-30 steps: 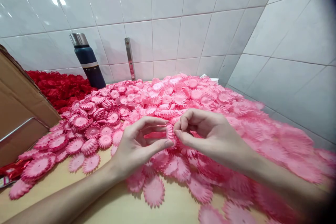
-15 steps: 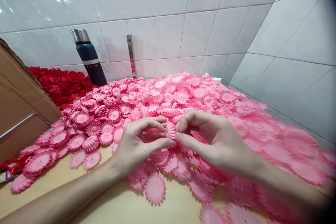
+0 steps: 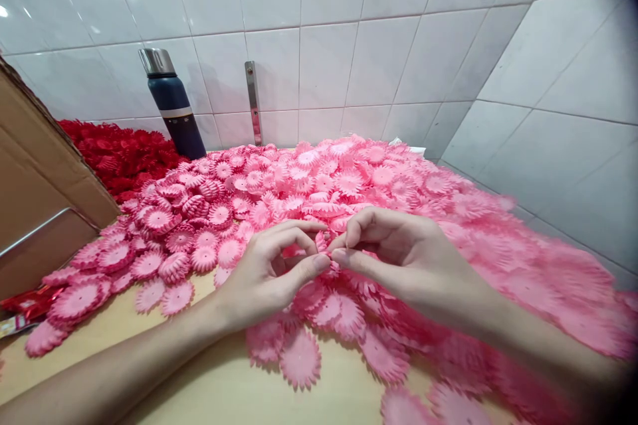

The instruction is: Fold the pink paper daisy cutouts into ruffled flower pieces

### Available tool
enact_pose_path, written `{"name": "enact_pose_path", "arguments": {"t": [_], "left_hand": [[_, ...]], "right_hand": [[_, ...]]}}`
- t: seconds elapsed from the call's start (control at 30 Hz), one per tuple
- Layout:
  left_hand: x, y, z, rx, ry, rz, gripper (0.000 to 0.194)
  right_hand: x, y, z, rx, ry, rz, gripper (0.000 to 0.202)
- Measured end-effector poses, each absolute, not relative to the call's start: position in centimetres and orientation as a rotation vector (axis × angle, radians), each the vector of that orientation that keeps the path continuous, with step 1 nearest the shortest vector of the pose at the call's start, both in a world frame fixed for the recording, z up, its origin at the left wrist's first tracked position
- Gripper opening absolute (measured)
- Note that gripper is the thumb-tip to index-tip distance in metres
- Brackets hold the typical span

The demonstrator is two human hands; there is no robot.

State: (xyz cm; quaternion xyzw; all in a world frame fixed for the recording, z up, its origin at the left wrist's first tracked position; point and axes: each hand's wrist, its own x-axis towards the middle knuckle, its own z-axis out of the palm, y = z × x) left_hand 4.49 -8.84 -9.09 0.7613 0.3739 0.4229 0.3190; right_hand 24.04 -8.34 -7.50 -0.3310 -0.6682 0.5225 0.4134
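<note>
Between the fingertips of both hands is a small pink fabric petal piece (image 3: 321,241) with a scalloped edge, mostly covered by the fingers. My left hand (image 3: 282,265) pinches it from the left, thumb and fingers closed on it. From the right, my right hand (image 3: 393,249) has its thumb and index finger closed at the piece's edge, the two hands nearly touching. Below and behind them spreads a large heap of pink petal pieces (image 3: 349,182), each round with a notched rim. A single flat petal piece (image 3: 300,358) lies on the table below my left hand.
A dark blue bottle (image 3: 177,109) with a steel cap stands at the back left, beside a red heap (image 3: 124,156). On the left is a cardboard box (image 3: 50,192), with a red wrapper (image 3: 30,305) near it. Tiled walls (image 3: 323,73) rise behind the table (image 3: 219,385).
The fingers of both hands have drawn closer around the pink petal piece, and my left thumb has risen slightly. The view has shifted a little, moving the surroundings slightly rightward.
</note>
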Motion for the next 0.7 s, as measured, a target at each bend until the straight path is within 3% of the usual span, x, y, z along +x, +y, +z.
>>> {"name": "enact_pose_path", "arguments": {"t": [0.7], "left_hand": [[4.4,-8.7,-9.54,1.863,0.907,1.031,0.015]], "right_hand": [[24.26,-8.28,-7.58,-0.854,-1.736,1.277,0.014]]}}
